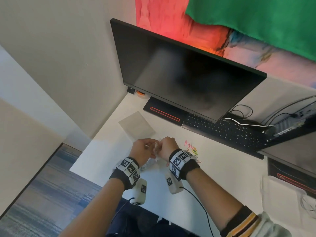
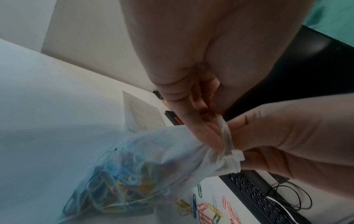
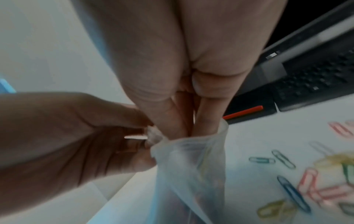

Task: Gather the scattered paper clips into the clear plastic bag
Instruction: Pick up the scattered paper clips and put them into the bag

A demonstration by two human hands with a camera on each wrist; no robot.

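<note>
Both hands meet just above the surface, each pinching the mouth of the clear plastic bag. The left hand has its fingers curled round one side of the gathered rim; the right hand pinches the opposite side, its fingers reaching down at the opening. The bag hangs below and between the hands, already heavy with coloured clips at its bottom. More paper clips lie loose on the surface just to the right of the right hand, near the keyboard; a flat sheet lies beyond the hands.

The step in hand looks like pulling the mouth apart so more clips can go in. To do it well, the two pinches should draw the rim sideways, away from each other, and not upward, or the weight at the bottom may swing and spill. The film is thin and bunched, so each hand should hold a single layer; whether that is so here I cannot tell. Once the mouth gapes, the left hand alone could hold it low beside the loose clips, freeing the right hand to sweep them in a few at a time
</note>
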